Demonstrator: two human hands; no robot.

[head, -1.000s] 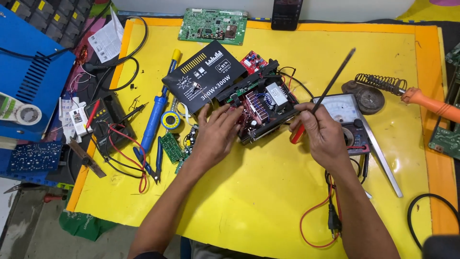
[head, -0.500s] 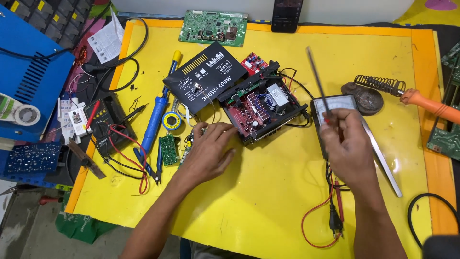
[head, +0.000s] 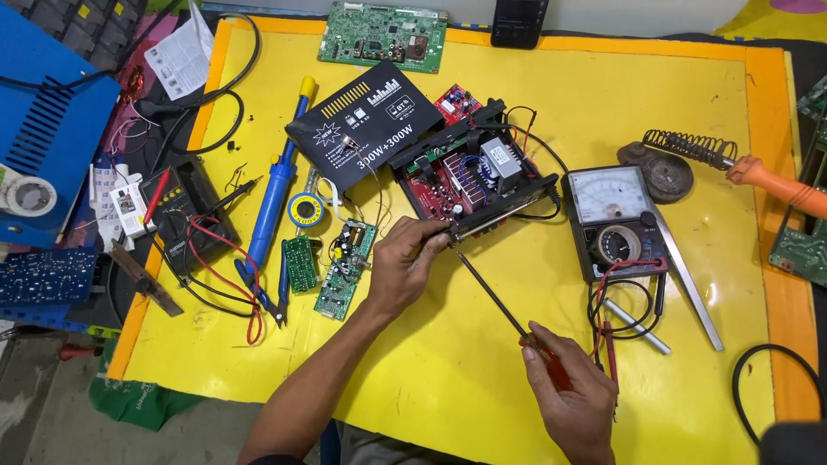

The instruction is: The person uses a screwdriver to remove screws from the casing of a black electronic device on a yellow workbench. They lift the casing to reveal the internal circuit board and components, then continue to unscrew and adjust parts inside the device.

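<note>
Here, a red-handled screwdriver (head: 504, 307) is gripped in the closed right hand (head: 573, 396), handle in the fist, shaft angled up-left, tip at the front edge of the opened amplifier chassis (head: 469, 176). The chassis sits mid-mat, just left of the analog multimeter (head: 613, 222). The left hand (head: 405, 267) is pinched at the chassis' front-left corner, fingers curled, next to the screwdriver tip; whether a small part is held cannot be told. Small green PCBs (head: 343, 267) lie just left of that hand on the yellow mat (head: 482, 379).
</note>
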